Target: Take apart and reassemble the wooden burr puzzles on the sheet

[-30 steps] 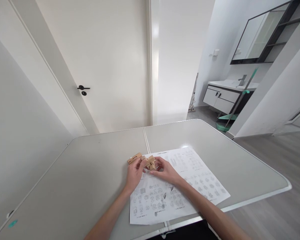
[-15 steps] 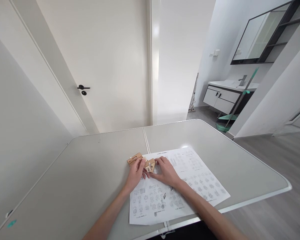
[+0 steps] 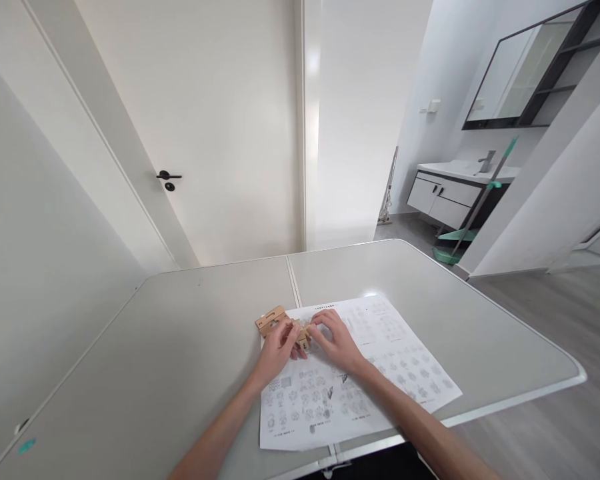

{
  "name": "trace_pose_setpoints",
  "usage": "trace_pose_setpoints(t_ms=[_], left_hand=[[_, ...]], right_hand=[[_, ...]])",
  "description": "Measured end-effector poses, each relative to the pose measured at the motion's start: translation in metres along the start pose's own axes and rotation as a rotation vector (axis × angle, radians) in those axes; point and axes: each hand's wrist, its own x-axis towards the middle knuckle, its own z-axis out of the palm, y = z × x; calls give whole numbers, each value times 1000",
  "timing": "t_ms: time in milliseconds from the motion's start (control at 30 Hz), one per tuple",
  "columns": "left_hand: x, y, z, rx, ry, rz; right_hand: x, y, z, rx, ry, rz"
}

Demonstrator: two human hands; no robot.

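Light wooden puzzle pieces [image 3: 300,333] sit between my two hands on the upper left part of a printed instruction sheet [image 3: 375,373]. My left hand [image 3: 276,350] curls its fingers around them from the left. My right hand [image 3: 336,340] presses on them from the right with bent fingers. Most of the pieces are hidden under my fingers. One separate notched wooden piece [image 3: 269,319] lies on the grey table [image 3: 180,360] just behind my left fingertips.
The grey folding table has a seam down its middle and a rounded right edge [image 3: 555,383]. A white door with a black handle [image 3: 169,177] stands behind. To the right, a bathroom vanity [image 3: 450,193] and a green mop [image 3: 475,200].
Both hands have lowered the wooden pieces onto the sheet and closed in over them, so less of the wood shows now. The loose notched piece has stayed in place.
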Motion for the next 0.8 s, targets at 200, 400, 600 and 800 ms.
trace_pose_setpoints(t_ms=[200,400,600,800], left_hand=[[-1,3,-3,46,14,10],[-3,11,-2,112,53,51],[-1,10,-1,27,167,71],[3,6,-11,-21,293,41]], right_hand=[[-1,-5,1,-23,44,-66],[-3,-6,0,-82,53,-53],[-9,-11,6,-172,-6,-78],[-11,-21,10,-133,-4,-164]])
